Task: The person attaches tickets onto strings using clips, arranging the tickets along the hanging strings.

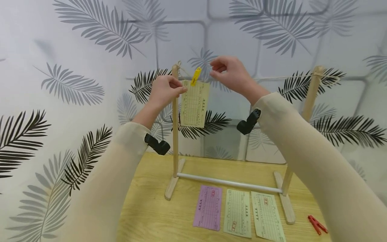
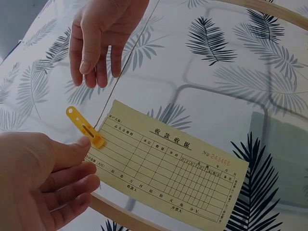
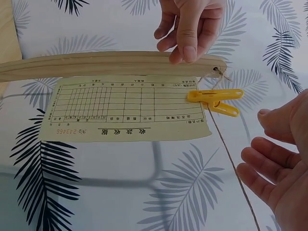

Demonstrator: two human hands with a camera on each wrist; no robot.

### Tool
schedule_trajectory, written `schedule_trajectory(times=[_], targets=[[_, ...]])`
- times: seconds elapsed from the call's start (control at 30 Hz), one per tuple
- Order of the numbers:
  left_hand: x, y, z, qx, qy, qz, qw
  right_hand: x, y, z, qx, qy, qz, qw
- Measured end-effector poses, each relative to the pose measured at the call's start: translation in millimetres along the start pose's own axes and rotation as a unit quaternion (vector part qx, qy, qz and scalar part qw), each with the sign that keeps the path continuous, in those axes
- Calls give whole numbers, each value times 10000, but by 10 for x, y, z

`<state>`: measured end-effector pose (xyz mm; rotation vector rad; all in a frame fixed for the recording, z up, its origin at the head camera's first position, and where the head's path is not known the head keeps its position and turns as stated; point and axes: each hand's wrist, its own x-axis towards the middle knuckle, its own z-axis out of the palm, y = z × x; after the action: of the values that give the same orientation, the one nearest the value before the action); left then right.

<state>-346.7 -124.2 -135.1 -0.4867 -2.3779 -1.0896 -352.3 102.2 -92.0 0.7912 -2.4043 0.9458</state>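
Note:
A yellow clothespin (image 1: 196, 76) clips a pale yellow receipt slip (image 1: 195, 106) by its top edge to a thin string, close to the left wooden post. My left hand (image 1: 165, 90) is beside the slip's upper left corner; in the right wrist view this hand (image 3: 195, 29) is apart from the paper, its fingers loosely bent around nothing. To the right of the clothespin (image 3: 216, 98) hovers my right hand (image 1: 231, 74), holding nothing. Its thumb and fingers are spread in the right wrist view, with a gap between that hand (image 3: 284, 159) and the clothespin.
The string runs to a right post (image 1: 311, 90); a pale bar (image 1: 229, 181) joins the stand's feet. On the wooden table (image 1: 145, 201) lie a purple slip (image 1: 208, 208), two pale yellow-green slips (image 1: 237, 213) and a red clothespin (image 1: 317, 224). Leaf-patterned covering hangs behind.

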Motion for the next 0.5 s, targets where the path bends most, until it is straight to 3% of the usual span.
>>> schedule_trajectory(times=[0.27, 0.5], targets=[[-71, -81, 57, 203, -409, 189, 9988, -140, 37, -7, 115, 63, -227, 9997], [-101, -41, 100, 153, -573, 287, 9978, -304, 92, -26, 327, 118, -355, 9988]])
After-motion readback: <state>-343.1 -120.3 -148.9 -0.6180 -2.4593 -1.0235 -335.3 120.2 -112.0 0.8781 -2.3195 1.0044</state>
